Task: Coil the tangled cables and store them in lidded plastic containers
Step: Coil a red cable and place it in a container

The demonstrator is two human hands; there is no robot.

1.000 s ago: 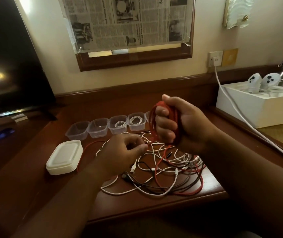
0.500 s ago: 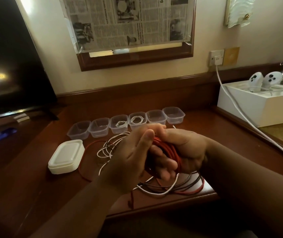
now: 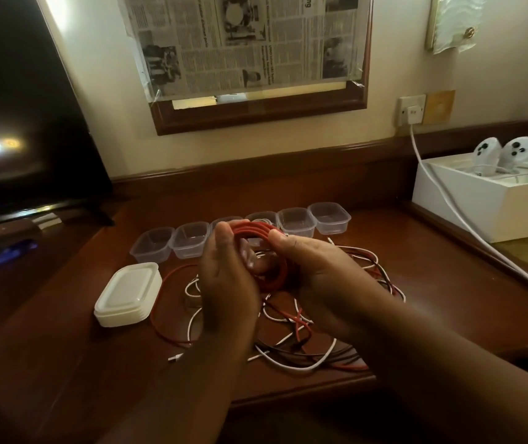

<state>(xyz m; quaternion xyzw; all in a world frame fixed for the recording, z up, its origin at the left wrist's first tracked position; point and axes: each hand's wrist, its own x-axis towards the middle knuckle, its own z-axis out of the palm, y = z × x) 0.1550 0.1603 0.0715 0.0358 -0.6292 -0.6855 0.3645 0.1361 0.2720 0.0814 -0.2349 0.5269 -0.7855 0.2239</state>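
— red and white, mostly: tangled cables (image 3: 304,341) heaped on the near edge of the wooden surface (image 3: 64,363), one white plug end (image 3: 174,358) poking out toward the front.

— and just above the heap?

— left hand (image 3: 224,280) and right hand (image 3: 317,283) facing each other, both curled round a red cable coil (image 3: 267,261), fingers pinching its top, loops bunched between the palms. loose red tail (image 3: 160,302) running down left and back into the tangle.

— risk from here?

— probably that tail. not yet freed from the white and black strands, so pulling more length could drag the whole heap forward off the edge, or knot tighter. also springy loops: a slackened grip on either side likely lets the coil fan open.

— lids?

— stack of white lids (image 3: 128,294) left of the tangle, close to the red tail; a snagged tail might sweep it aside.

— farther back?

— row of clear plastic containers (image 3: 298,222), six side by side, partly hidden behind the coil. contents of the hidden ones hard to tell. light and unweighted, so easily knocked when lowering the coil in. coil looks wide for such a small tub; may spring out before a lid goes on.

— beyond that?

— white box (image 3: 480,203) at right with a white cord (image 3: 442,193) up to a wall socket (image 3: 411,111), dark screen (image 3: 16,107) at left.
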